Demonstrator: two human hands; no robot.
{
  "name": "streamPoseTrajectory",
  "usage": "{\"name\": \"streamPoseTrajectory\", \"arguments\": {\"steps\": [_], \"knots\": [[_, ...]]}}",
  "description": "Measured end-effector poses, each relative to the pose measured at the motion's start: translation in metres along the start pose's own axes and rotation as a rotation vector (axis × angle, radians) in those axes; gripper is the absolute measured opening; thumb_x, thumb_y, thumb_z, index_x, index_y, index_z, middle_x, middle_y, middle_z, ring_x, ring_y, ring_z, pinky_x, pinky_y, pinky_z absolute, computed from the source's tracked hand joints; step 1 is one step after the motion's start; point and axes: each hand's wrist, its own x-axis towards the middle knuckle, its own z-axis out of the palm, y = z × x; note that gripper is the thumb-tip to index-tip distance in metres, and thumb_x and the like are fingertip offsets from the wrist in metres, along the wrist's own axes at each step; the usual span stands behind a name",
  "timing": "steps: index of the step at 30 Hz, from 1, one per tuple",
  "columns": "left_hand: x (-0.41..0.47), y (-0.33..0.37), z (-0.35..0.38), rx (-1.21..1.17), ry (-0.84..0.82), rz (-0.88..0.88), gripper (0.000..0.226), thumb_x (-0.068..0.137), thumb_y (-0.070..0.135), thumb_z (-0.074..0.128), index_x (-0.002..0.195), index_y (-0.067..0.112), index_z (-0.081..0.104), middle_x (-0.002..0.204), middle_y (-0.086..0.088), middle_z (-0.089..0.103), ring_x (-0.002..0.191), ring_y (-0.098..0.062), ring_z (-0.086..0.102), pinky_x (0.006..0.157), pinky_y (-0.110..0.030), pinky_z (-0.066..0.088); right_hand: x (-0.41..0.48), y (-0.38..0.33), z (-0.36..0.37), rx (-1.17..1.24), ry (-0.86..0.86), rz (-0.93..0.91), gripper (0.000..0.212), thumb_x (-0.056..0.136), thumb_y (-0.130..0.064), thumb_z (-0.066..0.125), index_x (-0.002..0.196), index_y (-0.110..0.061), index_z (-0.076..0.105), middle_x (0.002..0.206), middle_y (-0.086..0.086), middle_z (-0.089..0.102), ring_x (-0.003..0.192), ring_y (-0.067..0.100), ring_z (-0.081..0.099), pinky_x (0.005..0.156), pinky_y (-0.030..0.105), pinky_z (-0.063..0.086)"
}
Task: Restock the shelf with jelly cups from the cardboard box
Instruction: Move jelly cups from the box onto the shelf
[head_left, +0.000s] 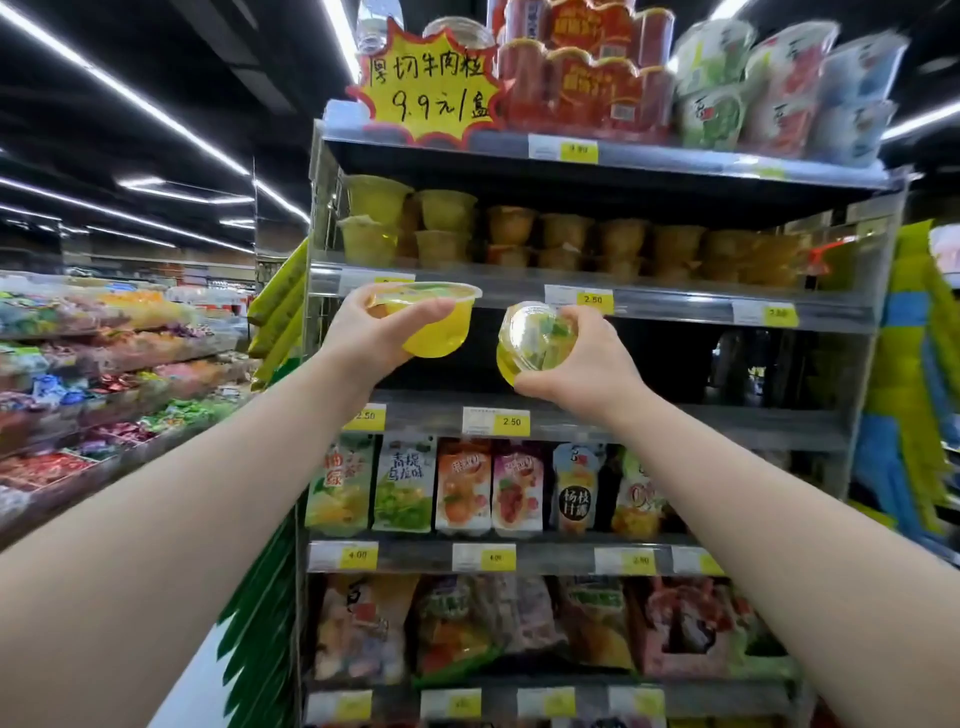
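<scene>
While bulk candy bins (104, 364) fill the aisle at the far left, the person reaches both bare arms up toward a metal shelf unit (841, 364). The left hand (358, 338) grips a yellow jelly cup (436, 332): the thumb lies across its front wall and the fingers wrap behind and under it. This cup sits nearly upright, lid on top, raised in front of the price rail (675, 306).

Just to its right, apart from it, a second jelly cup (524, 348) is tipped so that its clear lid faces the camera. The right hand (587, 358) holds it with fingers curled over the upper rim and the thumb under the lower edge. It hangs in front of a dark shelf bay (675, 364), below a 2.50 price tag (592, 300).

Above the rail, rows of stacked yellow and orange jelly cups (571, 239) run across the shelf. On the top tier stand a yellow star-shaped sign (426, 88), red packs (587, 78) and stacked white tubs (779, 88). Beneath the dark bay, fruit drink pouches (467, 488) stand in a row. Blue and yellow packages (914, 415) hang at the far right.
</scene>
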Motion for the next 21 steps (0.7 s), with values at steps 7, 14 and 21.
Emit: {"name": "streamPoseTrajectory", "arguments": {"steps": [7, 14, 21], "knots": [[0.069, 0.005, -0.009, -0.031, 0.079, 0.11, 0.11, 0.032, 0.053, 0.09, 0.127, 0.012, 0.053, 0.117, -0.006, 0.065, 0.103, -0.02, 0.067, 0.083, -0.036, 0.057, 0.076, -0.01, -0.002, 0.054, 0.188, -0.129, 0.08, 0.072, -0.029, 0.08, 0.14, -0.017, 0.04, 0.123, -0.005, 0.045, 0.109, 0.011, 0.044, 0.083, 0.02, 0.033], [0.131, 0.002, -0.013, -0.077, 0.134, 0.175, 0.107, 0.031, 0.058, 0.091, 0.122, 0.014, 0.057, 0.117, -0.008, 0.066, 0.105, -0.025, 0.066, 0.089, -0.045, 0.055, 0.152, -0.005, 0.008, 0.123, 0.315, -0.12, 0.06, 0.075, -0.036, 0.077, 0.126, -0.022, 0.048, 0.111, -0.007, 0.045, 0.099, 0.011, 0.043, 0.077, 0.024, 0.034], [0.171, -0.001, -0.002, -0.1, 0.12, 0.233, 0.099, 0.038, 0.05, 0.088, 0.123, 0.012, 0.054, 0.114, -0.009, 0.065, 0.1, -0.021, 0.068, 0.084, -0.038, 0.057, 0.218, 0.009, 0.022, 0.037, 0.306, -0.215, 0.04, 0.07, -0.038, 0.08, 0.103, -0.023, 0.063, 0.119, 0.001, 0.052, 0.106, 0.015, 0.052, 0.085, 0.028, 0.044]]}}
